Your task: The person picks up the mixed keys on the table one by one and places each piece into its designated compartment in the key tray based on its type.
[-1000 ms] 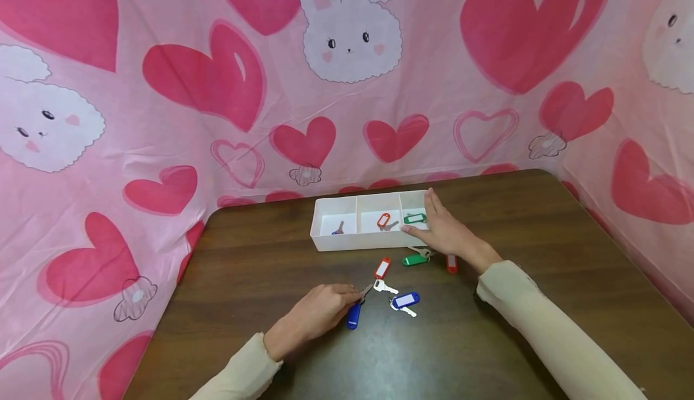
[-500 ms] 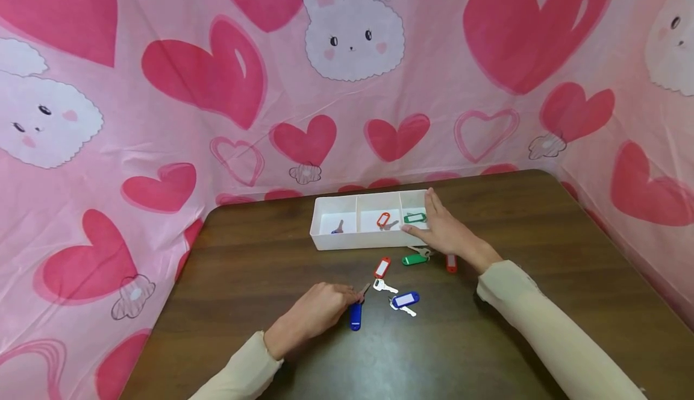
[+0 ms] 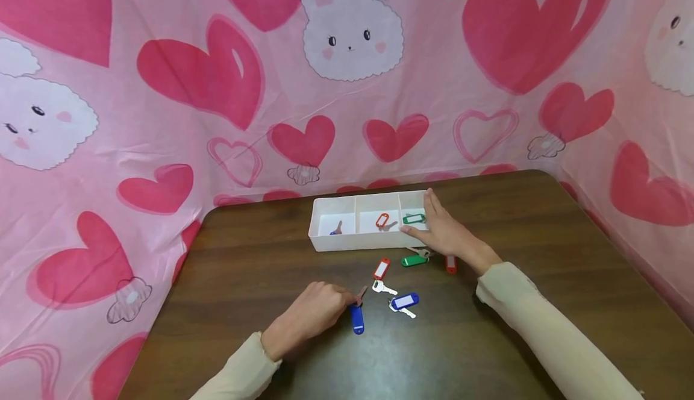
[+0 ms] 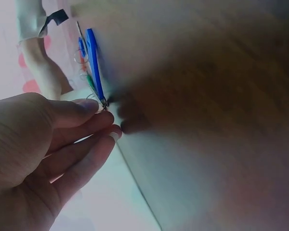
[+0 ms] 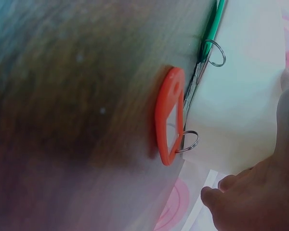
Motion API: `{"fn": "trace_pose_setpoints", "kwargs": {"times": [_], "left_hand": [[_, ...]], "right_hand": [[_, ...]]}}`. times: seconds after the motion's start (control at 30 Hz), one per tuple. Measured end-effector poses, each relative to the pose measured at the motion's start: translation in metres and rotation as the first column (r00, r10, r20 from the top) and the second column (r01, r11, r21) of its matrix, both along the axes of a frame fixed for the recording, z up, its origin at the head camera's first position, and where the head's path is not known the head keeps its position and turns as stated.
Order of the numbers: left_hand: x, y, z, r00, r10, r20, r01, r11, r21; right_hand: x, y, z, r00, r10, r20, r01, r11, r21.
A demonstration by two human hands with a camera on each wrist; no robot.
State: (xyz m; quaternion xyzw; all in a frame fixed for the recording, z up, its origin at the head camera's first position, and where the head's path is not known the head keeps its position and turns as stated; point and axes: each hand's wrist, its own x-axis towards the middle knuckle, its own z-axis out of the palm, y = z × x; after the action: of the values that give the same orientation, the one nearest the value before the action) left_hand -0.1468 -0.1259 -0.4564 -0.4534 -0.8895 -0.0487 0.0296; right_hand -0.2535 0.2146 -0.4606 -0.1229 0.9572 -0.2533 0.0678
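Observation:
My left hand (image 3: pixel 314 312) pinches a blue key tag (image 3: pixel 357 320) with a key (image 3: pixel 361 294) by the ring, thumb against forefinger. The left wrist view shows its ring at the fingertips and the blue tag (image 4: pixel 95 62) edge-on. My right hand (image 3: pixel 449 231) rests on the right end of a white three-compartment tray (image 3: pixel 347 243), fingers straight along its end and thumb across the front. A blue-tagged key lies in the left compartment, a red key tag (image 3: pixel 382 220) in the middle one and a green key tag (image 3: pixel 414 218) in the right one.
Before the tray lie a red key tag (image 3: pixel 381 268), a blue key tag (image 3: pixel 404 301) and a green key tag (image 3: pixel 414 261), each with a key. Another red key tag (image 5: pixel 168 115) lies under my right wrist. A pink cloth (image 3: pixel 303 87) hangs behind the brown table (image 3: pixel 260 249).
The blue tag in my left hand has shifted slightly right and toward me, and more of it shows below the fingers. My right hand stays on the tray.

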Motion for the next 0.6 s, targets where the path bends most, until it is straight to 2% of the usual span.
{"fn": "trace_pose_setpoints", "kwargs": {"times": [0.33, 0.5, 0.6], "left_hand": [[0.0003, -0.0010, 0.0020, 1.000, 0.011, -0.017, -0.011, 1.000, -0.004], [0.0007, -0.0035, 0.0049, 0.999, 0.030, 0.009, -0.031, 0.999, 0.027], [0.0006, -0.0044, 0.0066, 0.998, 0.043, 0.050, -0.046, 0.998, 0.051]], "right_hand": [[0.0001, -0.0007, -0.0007, 1.000, -0.005, -0.006, 0.005, 1.000, 0.006], [0.0008, -0.0023, 0.0000, 1.000, -0.005, -0.001, 0.005, 1.000, 0.002], [0.0005, -0.0029, 0.0006, 1.000, -0.005, -0.005, 0.005, 1.000, 0.005]]}}
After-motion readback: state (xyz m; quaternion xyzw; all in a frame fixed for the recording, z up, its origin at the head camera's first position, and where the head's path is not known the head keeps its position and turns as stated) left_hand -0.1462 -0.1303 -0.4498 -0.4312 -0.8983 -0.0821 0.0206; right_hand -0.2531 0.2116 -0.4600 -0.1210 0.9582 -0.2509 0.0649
